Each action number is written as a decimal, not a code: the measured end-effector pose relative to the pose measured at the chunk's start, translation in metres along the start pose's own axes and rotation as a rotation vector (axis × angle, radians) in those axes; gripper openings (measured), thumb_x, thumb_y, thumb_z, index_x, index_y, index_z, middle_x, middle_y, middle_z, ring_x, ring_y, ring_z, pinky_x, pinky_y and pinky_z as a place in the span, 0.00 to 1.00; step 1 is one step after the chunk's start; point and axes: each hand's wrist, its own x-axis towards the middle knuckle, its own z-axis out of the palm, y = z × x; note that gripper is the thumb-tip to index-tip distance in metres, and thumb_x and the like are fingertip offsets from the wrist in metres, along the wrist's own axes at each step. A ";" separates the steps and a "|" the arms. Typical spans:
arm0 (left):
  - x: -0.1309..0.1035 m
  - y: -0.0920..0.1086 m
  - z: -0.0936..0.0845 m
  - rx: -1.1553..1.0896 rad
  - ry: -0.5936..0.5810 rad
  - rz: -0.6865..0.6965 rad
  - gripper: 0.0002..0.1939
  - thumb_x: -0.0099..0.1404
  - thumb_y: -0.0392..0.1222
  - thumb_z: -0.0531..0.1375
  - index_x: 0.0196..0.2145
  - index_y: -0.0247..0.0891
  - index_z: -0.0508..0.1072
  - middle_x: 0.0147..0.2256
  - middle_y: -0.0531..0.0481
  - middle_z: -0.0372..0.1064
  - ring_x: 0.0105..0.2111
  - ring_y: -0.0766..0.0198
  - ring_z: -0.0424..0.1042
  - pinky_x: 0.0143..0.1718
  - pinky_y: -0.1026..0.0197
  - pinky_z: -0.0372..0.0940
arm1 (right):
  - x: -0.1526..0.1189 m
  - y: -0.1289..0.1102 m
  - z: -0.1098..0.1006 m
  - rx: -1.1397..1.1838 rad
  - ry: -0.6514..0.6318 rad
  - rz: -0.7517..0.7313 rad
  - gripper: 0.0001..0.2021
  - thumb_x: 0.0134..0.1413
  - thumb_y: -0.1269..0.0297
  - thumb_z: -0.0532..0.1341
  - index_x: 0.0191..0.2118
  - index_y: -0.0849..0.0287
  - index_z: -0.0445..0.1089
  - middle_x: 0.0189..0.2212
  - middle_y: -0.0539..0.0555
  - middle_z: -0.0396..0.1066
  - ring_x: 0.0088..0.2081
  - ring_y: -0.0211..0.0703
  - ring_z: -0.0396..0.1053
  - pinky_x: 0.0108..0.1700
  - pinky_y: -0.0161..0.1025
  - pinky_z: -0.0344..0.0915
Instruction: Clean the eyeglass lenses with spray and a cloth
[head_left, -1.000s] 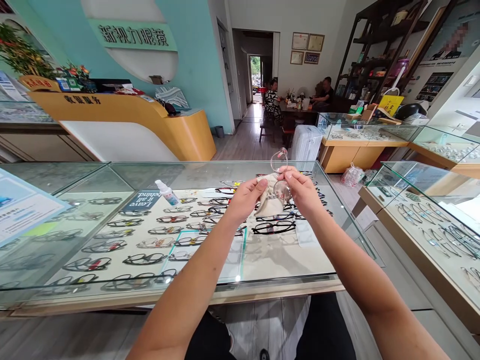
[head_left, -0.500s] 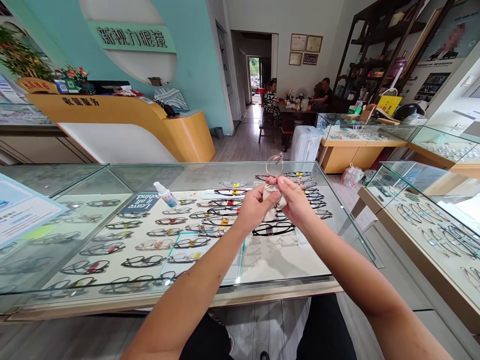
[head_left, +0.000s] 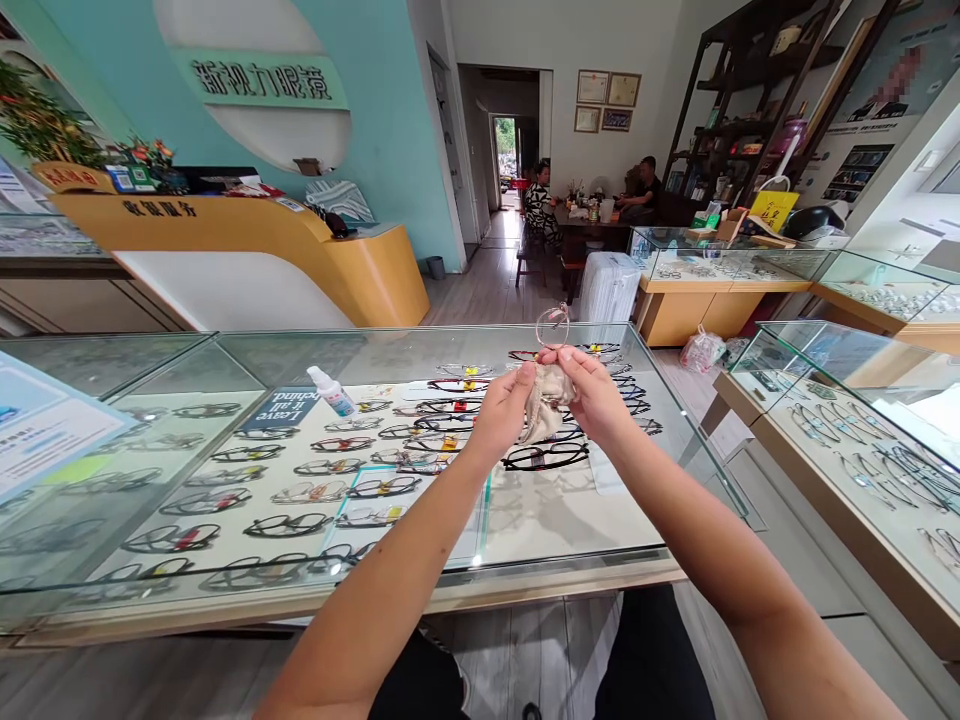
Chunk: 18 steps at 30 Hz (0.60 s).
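Note:
Above the glass counter I hold a pair of thin-rimmed eyeglasses (head_left: pixel 553 325) in a crumpled beige cloth (head_left: pixel 550 398). One round lens sticks up past my fingers; the cloth and hands hide the other part. On the cloth's left side my left hand (head_left: pixel 505 402) is closed, its thumb on top. My right hand (head_left: pixel 592 388) pinches the cloth and the glasses from the right, thumb and fingers together near the bridge.
Rows of eyeglass frames (head_left: pixel 289 525) lie inside the glass display case (head_left: pixel 555 535). A white spray bottle (head_left: pixel 331 391) stands on the glass to the left, beside a printed sign (head_left: pixel 52 425). Another showcase (head_left: pixel 847 450) is on the right. Two people sit at a table farther back.
My left thumb has moved left, off the middle of the cloth, and more of the cloth shows between my hands. The glasses stay upright in nearly the same place.

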 end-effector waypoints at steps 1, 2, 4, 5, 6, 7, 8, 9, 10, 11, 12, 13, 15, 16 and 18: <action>0.002 0.000 -0.003 -0.039 0.019 -0.015 0.39 0.62 0.83 0.69 0.35 0.40 0.79 0.30 0.50 0.77 0.36 0.58 0.78 0.39 0.58 0.73 | 0.002 -0.003 -0.004 -0.008 0.006 -0.019 0.26 0.50 0.33 0.78 0.39 0.51 0.82 0.54 0.57 0.80 0.57 0.53 0.75 0.51 0.43 0.74; 0.005 0.000 -0.006 -0.076 0.046 -0.030 0.38 0.61 0.83 0.70 0.36 0.40 0.78 0.30 0.50 0.77 0.36 0.57 0.78 0.39 0.57 0.73 | 0.004 -0.007 -0.008 -0.020 0.011 -0.040 0.26 0.50 0.33 0.78 0.38 0.51 0.82 0.55 0.57 0.80 0.58 0.54 0.74 0.52 0.44 0.74; 0.012 0.001 -0.016 -0.128 0.100 -0.063 0.37 0.59 0.81 0.73 0.36 0.41 0.77 0.29 0.50 0.75 0.33 0.58 0.78 0.36 0.58 0.72 | 0.007 -0.015 -0.016 -0.061 0.009 -0.078 0.25 0.50 0.34 0.78 0.36 0.52 0.81 0.59 0.57 0.79 0.60 0.55 0.73 0.55 0.46 0.74; 0.015 0.002 -0.021 -0.143 0.119 -0.078 0.36 0.57 0.79 0.75 0.37 0.41 0.77 0.28 0.51 0.74 0.31 0.59 0.76 0.33 0.59 0.70 | 0.009 -0.019 -0.020 -0.083 0.000 -0.087 0.25 0.51 0.34 0.78 0.35 0.52 0.81 0.60 0.57 0.78 0.60 0.55 0.73 0.56 0.46 0.74; 0.017 0.004 -0.026 -0.151 0.132 -0.089 0.35 0.55 0.76 0.77 0.37 0.41 0.77 0.28 0.52 0.73 0.29 0.61 0.73 0.30 0.60 0.67 | 0.010 -0.022 -0.023 -0.100 -0.014 -0.086 0.24 0.51 0.35 0.78 0.34 0.52 0.80 0.59 0.57 0.79 0.60 0.55 0.73 0.58 0.47 0.73; 0.019 0.007 -0.030 -0.152 0.141 -0.092 0.34 0.54 0.74 0.78 0.36 0.42 0.76 0.28 0.53 0.72 0.27 0.63 0.70 0.28 0.61 0.64 | 0.011 -0.025 -0.026 -0.108 -0.035 -0.073 0.24 0.52 0.35 0.78 0.33 0.52 0.80 0.56 0.57 0.80 0.59 0.54 0.74 0.59 0.47 0.73; 0.020 0.009 -0.034 -0.139 0.148 -0.085 0.32 0.54 0.71 0.78 0.34 0.42 0.75 0.28 0.54 0.70 0.25 0.64 0.66 0.26 0.62 0.61 | 0.011 -0.027 -0.029 -0.113 -0.063 -0.050 0.25 0.52 0.35 0.78 0.33 0.52 0.80 0.52 0.57 0.81 0.57 0.53 0.76 0.59 0.47 0.72; 0.021 0.011 -0.036 -0.105 0.156 -0.064 0.30 0.56 0.68 0.78 0.31 0.42 0.73 0.27 0.55 0.66 0.24 0.66 0.63 0.26 0.62 0.58 | 0.012 -0.028 -0.031 -0.119 -0.098 -0.021 0.25 0.52 0.34 0.78 0.33 0.53 0.80 0.48 0.57 0.82 0.55 0.53 0.77 0.60 0.47 0.72; 0.020 0.014 -0.038 -0.049 0.161 -0.026 0.29 0.59 0.66 0.77 0.28 0.42 0.69 0.26 0.55 0.62 0.24 0.66 0.60 0.26 0.62 0.56 | 0.012 -0.028 -0.032 -0.132 -0.138 0.007 0.25 0.53 0.34 0.78 0.33 0.53 0.80 0.43 0.56 0.82 0.51 0.52 0.78 0.60 0.47 0.72; 0.018 0.016 -0.039 0.025 0.167 0.033 0.30 0.62 0.64 0.75 0.25 0.42 0.65 0.25 0.55 0.59 0.25 0.66 0.58 0.27 0.62 0.56 | 0.011 -0.029 -0.033 -0.152 -0.178 0.026 0.25 0.54 0.34 0.77 0.33 0.53 0.80 0.39 0.56 0.81 0.48 0.51 0.78 0.59 0.48 0.72; 0.016 0.017 -0.038 0.110 0.177 0.111 0.32 0.64 0.63 0.75 0.24 0.42 0.61 0.25 0.55 0.58 0.26 0.65 0.58 0.30 0.61 0.58 | 0.011 -0.029 -0.034 -0.175 -0.214 0.035 0.25 0.55 0.34 0.77 0.33 0.54 0.80 0.37 0.55 0.81 0.46 0.50 0.78 0.58 0.47 0.72; 0.014 0.019 -0.037 0.199 0.193 0.198 0.31 0.65 0.61 0.75 0.25 0.42 0.61 0.27 0.54 0.61 0.29 0.64 0.61 0.34 0.61 0.61 | 0.010 -0.029 -0.035 -0.202 -0.244 0.037 0.25 0.58 0.35 0.76 0.33 0.54 0.81 0.35 0.54 0.80 0.44 0.49 0.78 0.57 0.47 0.72; 0.009 0.020 -0.034 0.361 0.226 0.369 0.25 0.63 0.61 0.78 0.32 0.42 0.71 0.38 0.49 0.73 0.37 0.59 0.70 0.44 0.58 0.67 | 0.009 -0.030 -0.035 -0.261 -0.289 0.033 0.23 0.62 0.37 0.74 0.33 0.54 0.82 0.33 0.53 0.80 0.41 0.48 0.77 0.53 0.45 0.71; 0.007 0.020 -0.033 0.426 0.232 0.431 0.25 0.61 0.61 0.80 0.39 0.43 0.76 0.47 0.45 0.77 0.42 0.56 0.73 0.48 0.55 0.69 | 0.008 -0.031 -0.036 -0.294 -0.308 0.032 0.22 0.63 0.38 0.73 0.33 0.55 0.82 0.32 0.53 0.79 0.40 0.47 0.76 0.52 0.45 0.70; 0.005 0.020 -0.030 0.525 0.198 0.497 0.34 0.58 0.63 0.81 0.54 0.44 0.80 0.59 0.39 0.77 0.48 0.50 0.76 0.54 0.51 0.71 | 0.007 -0.033 -0.036 -0.352 -0.344 0.036 0.22 0.65 0.40 0.72 0.32 0.55 0.82 0.31 0.53 0.80 0.38 0.47 0.76 0.50 0.45 0.68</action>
